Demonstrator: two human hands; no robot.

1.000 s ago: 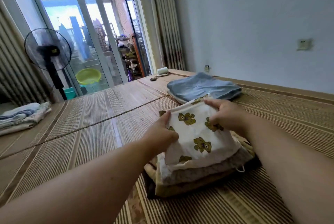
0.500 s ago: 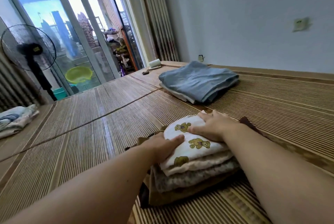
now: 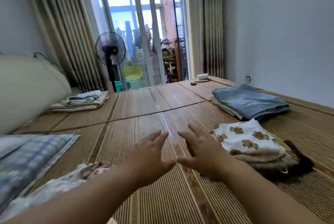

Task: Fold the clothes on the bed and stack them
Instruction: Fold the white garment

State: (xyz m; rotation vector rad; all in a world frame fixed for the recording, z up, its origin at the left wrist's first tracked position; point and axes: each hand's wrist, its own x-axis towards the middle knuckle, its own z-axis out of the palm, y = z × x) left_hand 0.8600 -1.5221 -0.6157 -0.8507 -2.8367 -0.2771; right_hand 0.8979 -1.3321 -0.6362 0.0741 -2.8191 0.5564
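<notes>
- My left hand point(image 3: 153, 158) and right hand point(image 3: 200, 156) are side by side over the striped woven bamboo mat point(image 3: 162, 111). The fingers are spread, the thumbs nearly meet, and neither hand holds anything.
- Just right of my right hand sits the stack of folded clothes point(image 3: 262, 160), topped by a white cloth with brown bear print point(image 3: 247, 138). I can't tell whether the hand touches it.
- Beyond that stack, near the wall, lies a folded grey-blue pile point(image 3: 249, 100).
- A crumpled pale floral garment point(image 3: 90, 169) lies unfolded by my left forearm.
- Further left I see blue plaid fabric point(image 3: 32, 155), and past it a folded pale bundle point(image 3: 81, 99).
- A black standing fan point(image 3: 110, 50) stands by the glass door.
</notes>
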